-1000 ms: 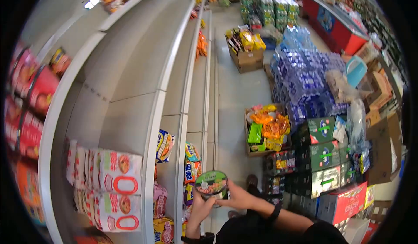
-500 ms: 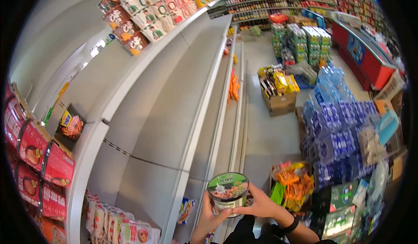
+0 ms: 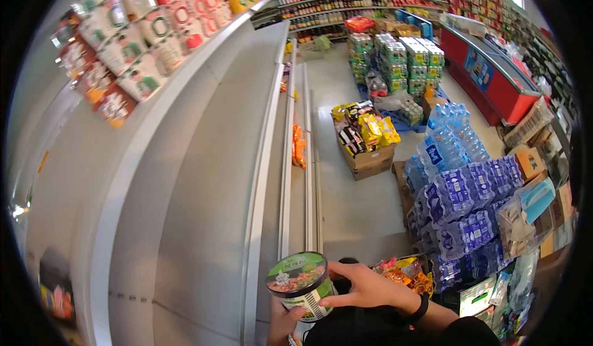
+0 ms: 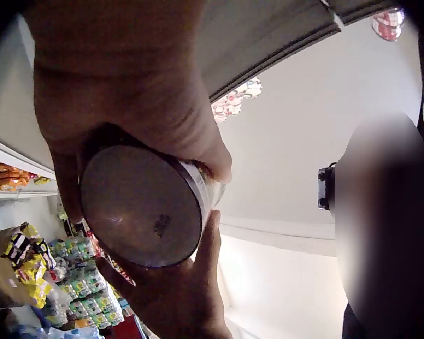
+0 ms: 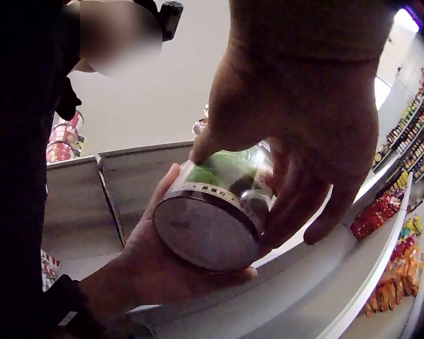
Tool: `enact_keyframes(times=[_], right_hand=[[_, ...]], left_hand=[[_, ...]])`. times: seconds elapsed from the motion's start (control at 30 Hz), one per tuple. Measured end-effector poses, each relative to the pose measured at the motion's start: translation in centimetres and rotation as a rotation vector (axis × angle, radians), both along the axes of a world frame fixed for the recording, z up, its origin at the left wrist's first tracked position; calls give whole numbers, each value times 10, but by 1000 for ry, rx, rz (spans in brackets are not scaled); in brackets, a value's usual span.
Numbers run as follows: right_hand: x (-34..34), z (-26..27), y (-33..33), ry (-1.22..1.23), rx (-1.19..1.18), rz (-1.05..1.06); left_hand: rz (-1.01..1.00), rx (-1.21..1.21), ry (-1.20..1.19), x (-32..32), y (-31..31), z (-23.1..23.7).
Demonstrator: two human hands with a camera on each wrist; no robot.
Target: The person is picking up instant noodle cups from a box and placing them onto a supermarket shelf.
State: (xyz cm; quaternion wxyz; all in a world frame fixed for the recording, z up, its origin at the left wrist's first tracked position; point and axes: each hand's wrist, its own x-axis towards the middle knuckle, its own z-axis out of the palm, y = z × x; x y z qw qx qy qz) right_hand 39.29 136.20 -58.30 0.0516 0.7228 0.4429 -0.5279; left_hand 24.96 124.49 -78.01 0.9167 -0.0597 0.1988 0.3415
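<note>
A round instant noodle tub [image 3: 298, 279] with a green picture lid and a pale label with a barcode is held up in front of my body, tilted. My left hand [image 3: 285, 321] grips it from the near left side, thumb on the label. From the other side my right hand [image 3: 367, 287] holds it too, thumb on the label. The left wrist view shows the tub's dark base [image 4: 145, 205] between both hands. In the right wrist view, fingers of my right hand [image 5: 297, 134] bend round the green wall [image 5: 219, 176], while my left hand [image 5: 155, 261] cradles it.
Long grey shelves [image 3: 204, 179] run along my left, with noodle tubs [image 3: 154, 28] stacked on top. Cartons of snack packets [image 3: 374, 161] stand on the aisle floor. Water bottle packs [image 3: 463, 222] pile up at right. Farther off are a red chest freezer [image 3: 482, 77] and bottle shelves.
The head view has shifted, bringing the far shelves into sight. Both hands keep hold of the tub, which has turned so its barcode shows; the right hand has moved to its upper right side.
</note>
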Motion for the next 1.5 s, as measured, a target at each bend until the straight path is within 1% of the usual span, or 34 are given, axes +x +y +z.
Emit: enact_keyframes(times=[0.07,0.1,0.13,0.17,0.2,0.23,0.27,0.3,0.33,0.37,0.4,0.47,0.5,0.57,0.6,0.63,0.67,0.73,0.8,0.87,0.9,0.93,1.0,1.03,1.07,1.13,1.17,1.2,1.27,1.33,1.37,1.43,1.47,1.5], right_hand=[[45,-22,40,-13,-15,118],[69,-35,59,-15,-12,102],[102,-56,74,-6,9,145],[132,-78,99,29,52,116],[166,-98,122,56,9,81],[194,-114,142,83,-36,-23],[226,-131,171,114,-66,-96],[256,-145,199,149,-98,-70],[287,-156,228,164,-72,-91],[313,-165,257,161,-36,-136],[338,-173,291,179,-59,-136],[383,-178,353,254,-74,-228],[402,-184,380,275,-41,-168],[423,-194,431,324,-53,-155],[427,-196,454,361,-37,-158],[429,-190,475,299,-73,-110],[436,-197,490,349,-58,-69],[449,-200,506,439,-42,-72],[451,-195,523,543,-133,-128],[444,-195,547,618,-247,-100],[436,-195,555,656,-253,-96],[427,-197,566,701,-274,-57],[410,-191,583,820,-320,-84],[396,-190,597,888,-365,-26],[389,-194,604,912,-382,-4],[373,-199,617,941,-424,157],[354,-194,626,990,-420,125],[345,-197,634,1019,-427,150],[332,-205,653,1088,-200,304],[309,-206,672,1123,-90,288],[304,-217,678,1088,47,325],[273,-218,693,1154,90,222],[259,-222,697,1191,107,153],[249,-225,702,1204,121,153]], left_hand=[[138,60,27,41,59,-10],[164,57,51,67,76,-21],[189,56,76,95,96,-35],[146,53,103,120,130,-39],[102,49,128,145,167,-45],[94,3,161,173,191,-55],[107,35,228,208,221,-68],[117,66,297,242,252,-77],[137,35,337,274,284,-83],[155,60,341,302,317,-89],[172,85,346,330,350,-92],[193,40,370,373,415,-87],[192,55,371,391,444,-88],[185,58,399,410,494,-89],[209,42,444,412,515,-83],[202,20,440,412,532,-72],[213,24,468,412,549,-71],[196,77,545,413,565,-60],[196,116,645,405,582,-36],[220,162,770,386,595,-18],[213,217,795,381,599,-10],[240,202,850,373,601,-4],[85,298,926,351,597,11],[37,361,1020,340,600,20],[48,345,1052,327,605,31],[-142,525,1319,295,617,54],[-127,567,1419,276,619,61],[-114,608,1519,257,621,70],[16,536,1656,222,633,93],[74,618,1944,186,642,105],[83,624,1967,168,645,110],[-48,563,2271,135,647,116],[-87,561,2339,117,648,117],[-126,557,2406,100,648,116]])
